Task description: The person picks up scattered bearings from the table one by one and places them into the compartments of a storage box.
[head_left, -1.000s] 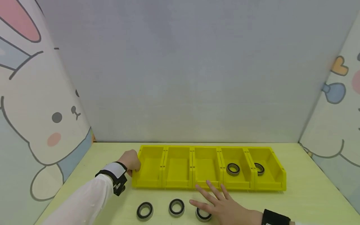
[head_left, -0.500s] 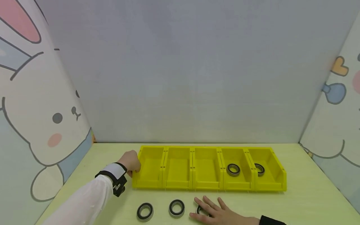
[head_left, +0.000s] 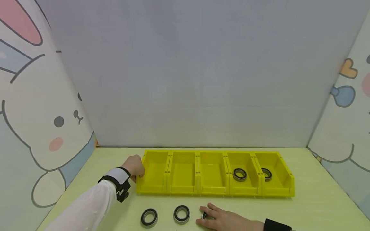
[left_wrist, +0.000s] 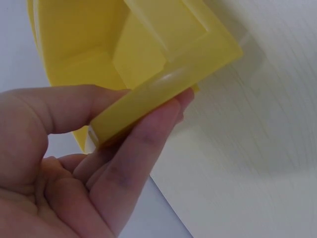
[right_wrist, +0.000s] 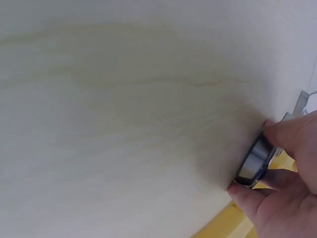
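My left hand [head_left: 134,166] grips the left side wall of the yellow storage bin row [head_left: 182,189]. In the left wrist view, thumb and fingers pinch that yellow wall [left_wrist: 148,96] from both sides. At the front, my right hand [head_left: 226,221] holds a ball bearing [right_wrist: 255,161] by its rim, thumb on one side and fingers on the other. From the head view the hand hides most of this bearing. Two more bearings lie flat on the table to its left, a middle bearing [head_left: 175,215] and a left bearing [head_left: 143,221].
One bearing [head_left: 235,177] sits in the fourth bin from the left and another bearing [head_left: 269,176] in the rightmost bin. The pale table [head_left: 315,192] ends at a grey back wall [head_left: 199,80]. Printed side panels [head_left: 34,128] stand left and right.
My right hand has come down and back from the bins' front edge onto the right bearing, and its spread fingers have closed around it. The left hand has stayed on the bin wall.
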Demonstrator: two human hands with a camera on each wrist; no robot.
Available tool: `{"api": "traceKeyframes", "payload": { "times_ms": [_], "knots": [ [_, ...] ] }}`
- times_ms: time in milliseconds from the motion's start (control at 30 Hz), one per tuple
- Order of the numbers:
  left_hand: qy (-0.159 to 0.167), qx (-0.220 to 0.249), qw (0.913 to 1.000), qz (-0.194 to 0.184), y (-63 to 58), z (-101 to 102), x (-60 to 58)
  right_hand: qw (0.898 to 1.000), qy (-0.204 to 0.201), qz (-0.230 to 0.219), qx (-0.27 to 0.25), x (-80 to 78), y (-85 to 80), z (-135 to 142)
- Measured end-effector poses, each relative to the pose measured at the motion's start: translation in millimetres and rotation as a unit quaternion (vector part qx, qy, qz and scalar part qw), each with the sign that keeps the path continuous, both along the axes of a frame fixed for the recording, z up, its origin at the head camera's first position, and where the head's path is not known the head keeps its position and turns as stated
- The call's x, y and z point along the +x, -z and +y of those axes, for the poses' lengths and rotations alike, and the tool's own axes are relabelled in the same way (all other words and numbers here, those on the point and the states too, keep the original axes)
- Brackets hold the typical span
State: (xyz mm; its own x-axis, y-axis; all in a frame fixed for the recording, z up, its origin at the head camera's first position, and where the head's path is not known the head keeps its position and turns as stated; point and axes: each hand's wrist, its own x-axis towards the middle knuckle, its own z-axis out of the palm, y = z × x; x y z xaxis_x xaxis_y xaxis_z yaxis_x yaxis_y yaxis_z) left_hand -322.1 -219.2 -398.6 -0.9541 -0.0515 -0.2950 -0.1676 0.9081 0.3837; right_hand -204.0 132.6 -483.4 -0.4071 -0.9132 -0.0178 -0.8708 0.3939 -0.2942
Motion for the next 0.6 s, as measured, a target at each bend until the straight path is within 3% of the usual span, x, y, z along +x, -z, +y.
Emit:
{"api": "traceKeyframes", "payload": {
  "times_ms": [200,333,600],
  "knots": [
    [0.004,0.0,1.0,0.001,-1.1,1,0.4,0.996,-0.025,0.081,0.0,-4.6,-10.7,-9],
    [0.008,0.001,1.0,0.005,-2.0,0,1.3,0.993,-0.04,0.113,0.007,-9.1,-15.3,-13],
    [0.007,0.003,1.0,0.005,0.8,-2,0.1,0.993,-0.052,0.092,0.048,-14.9,-37.0,-16]
  ]
}}
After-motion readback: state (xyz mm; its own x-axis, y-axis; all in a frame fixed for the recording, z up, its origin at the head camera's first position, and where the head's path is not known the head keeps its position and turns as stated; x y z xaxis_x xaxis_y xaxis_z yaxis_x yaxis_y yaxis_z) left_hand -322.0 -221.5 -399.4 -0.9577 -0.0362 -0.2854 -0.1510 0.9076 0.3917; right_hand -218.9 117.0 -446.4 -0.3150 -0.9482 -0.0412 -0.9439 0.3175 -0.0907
